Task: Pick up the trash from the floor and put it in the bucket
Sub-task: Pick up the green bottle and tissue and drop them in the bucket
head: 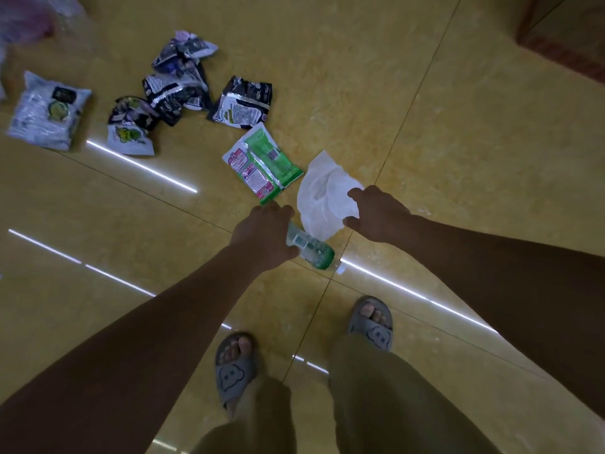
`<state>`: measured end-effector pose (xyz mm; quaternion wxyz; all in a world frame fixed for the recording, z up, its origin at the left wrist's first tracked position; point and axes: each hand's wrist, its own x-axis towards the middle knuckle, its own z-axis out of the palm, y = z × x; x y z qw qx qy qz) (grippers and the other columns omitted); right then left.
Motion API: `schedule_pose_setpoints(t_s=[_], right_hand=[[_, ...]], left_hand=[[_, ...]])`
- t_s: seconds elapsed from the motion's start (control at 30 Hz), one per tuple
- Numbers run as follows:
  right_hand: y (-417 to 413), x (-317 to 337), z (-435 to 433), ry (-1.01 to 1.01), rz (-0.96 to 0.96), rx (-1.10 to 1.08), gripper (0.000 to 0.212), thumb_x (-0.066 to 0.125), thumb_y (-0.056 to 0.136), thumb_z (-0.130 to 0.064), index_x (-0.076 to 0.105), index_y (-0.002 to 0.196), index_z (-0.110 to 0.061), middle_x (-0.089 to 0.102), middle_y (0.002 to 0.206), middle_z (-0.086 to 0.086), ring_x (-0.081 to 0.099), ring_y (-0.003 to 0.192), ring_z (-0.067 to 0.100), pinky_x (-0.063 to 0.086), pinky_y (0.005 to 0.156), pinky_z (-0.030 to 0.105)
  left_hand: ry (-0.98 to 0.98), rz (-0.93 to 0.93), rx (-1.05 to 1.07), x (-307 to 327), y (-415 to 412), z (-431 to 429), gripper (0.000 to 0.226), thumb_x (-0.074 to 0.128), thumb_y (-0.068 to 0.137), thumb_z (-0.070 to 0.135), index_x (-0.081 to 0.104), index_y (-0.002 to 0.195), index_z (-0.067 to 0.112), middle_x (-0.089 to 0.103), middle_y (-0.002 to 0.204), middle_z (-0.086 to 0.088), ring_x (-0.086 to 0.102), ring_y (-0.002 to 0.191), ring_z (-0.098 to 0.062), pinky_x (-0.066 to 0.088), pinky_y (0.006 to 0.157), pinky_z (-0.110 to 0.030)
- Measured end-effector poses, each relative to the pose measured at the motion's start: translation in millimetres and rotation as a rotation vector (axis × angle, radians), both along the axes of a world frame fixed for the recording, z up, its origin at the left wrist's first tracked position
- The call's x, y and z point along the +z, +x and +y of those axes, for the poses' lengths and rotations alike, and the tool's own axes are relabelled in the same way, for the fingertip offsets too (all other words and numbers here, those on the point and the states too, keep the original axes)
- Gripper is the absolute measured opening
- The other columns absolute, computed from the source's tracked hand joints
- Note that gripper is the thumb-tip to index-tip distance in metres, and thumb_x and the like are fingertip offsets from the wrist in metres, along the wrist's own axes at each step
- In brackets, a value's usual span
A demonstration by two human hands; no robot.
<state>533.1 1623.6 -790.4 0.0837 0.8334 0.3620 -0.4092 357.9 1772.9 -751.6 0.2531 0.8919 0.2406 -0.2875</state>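
The left hand's (262, 235) fingers curl round the bottle (311, 250) just off the floor. The right hand's (376, 215) thumb and fingers stand apart at the tissue's (322, 198) right edge, not yet closed. Wrappers (183, 83) lie far left. No bucket shows. A loose pinch could drop the limp tissue, and the bottle, gripped at one end, might slip.

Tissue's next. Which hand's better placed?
Right, probably. The right hand touches the tissue at its edge; the left hand is busy, its grip around the bottle.
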Motion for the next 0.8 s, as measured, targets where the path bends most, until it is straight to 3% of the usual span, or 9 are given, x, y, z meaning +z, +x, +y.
schedule_pose_setpoints(t_s=[0.3, 0.5, 0.67, 0.8], right_hand=[[5, -73, 13, 0.036, -0.031, 0.002, 0.072, 0.056, 0.094, -0.046, 0.016, 0.153, -0.035, 0.002, 0.160, 0.014, 0.027, 0.136, 0.042, 0.043, 0.099, 0.048], [5, -115, 18, 0.049, -0.045, 0.018, 0.082, 0.062, 0.088, -0.051, 0.011, 0.152, -0.044, -0.013, 0.161, 0.014, 0.019, 0.140, 0.046, 0.037, 0.107, 0.051], [2, -139, 17, 0.073, -0.075, 0.044, 0.086, 0.068, 0.086, -0.045, 0.014, 0.152, -0.044, -0.006, 0.159, 0.014, 0.026, 0.135, 0.042, 0.041, 0.099, 0.047], [-2, -143, 16, 0.126, -0.122, 0.033, 0.068, 0.064, 0.089, -0.026, 0.030, 0.147, -0.036, 0.020, 0.146, 0.013, 0.037, 0.121, 0.037, 0.047, 0.086, 0.042]], left_hand=[[0.108, 0.041, -0.196, -88, 6, -3, 0.079, 0.078, 0.070, 0.045, 0.042, 0.135, 0.020, 0.045, 0.132, -0.006, 0.042, 0.122, -0.028, 0.049, 0.092, -0.046], [0.183, 0.069, -0.333, -135, 4, -11, 0.095, 0.080, 0.067, 0.048, 0.030, 0.144, 0.023, 0.026, 0.152, -0.007, 0.018, 0.143, -0.033, 0.032, 0.109, -0.058], [0.155, 0.105, -0.341, -155, 3, -17, 0.090, 0.079, 0.072, 0.039, 0.028, 0.145, 0.024, 0.027, 0.152, -0.005, 0.020, 0.142, -0.031, 0.031, 0.109, -0.060], [0.170, 0.103, -0.327, -158, -1, -20, 0.076, 0.079, 0.071, 0.035, 0.039, 0.135, 0.024, 0.043, 0.135, -0.002, 0.036, 0.125, -0.026, 0.048, 0.089, -0.047]])
